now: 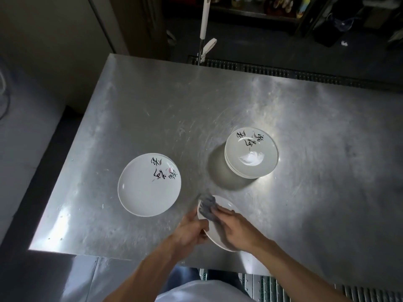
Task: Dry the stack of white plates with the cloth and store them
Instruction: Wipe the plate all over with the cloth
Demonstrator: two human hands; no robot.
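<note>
Over the near edge of the steel table I hold a white plate (226,205) tilted. My left hand (190,229) grips its left rim. My right hand (236,227) presses a grey cloth (208,207) against the plate's face, fingers curled over the cloth. A stack of white plates (250,152) with black brush writing stands to the right of centre; its top plate shows a wet shine. To the left, a white plate with the same writing (149,184) lies with another plate's rim showing just under it.
The steel table (196,110) has bare metal between and behind the plates. A white-handled mop (204,22) leans beyond the far edge, over a floor drain grate (283,71). Dark shelves stand at the back. A wall runs along the left.
</note>
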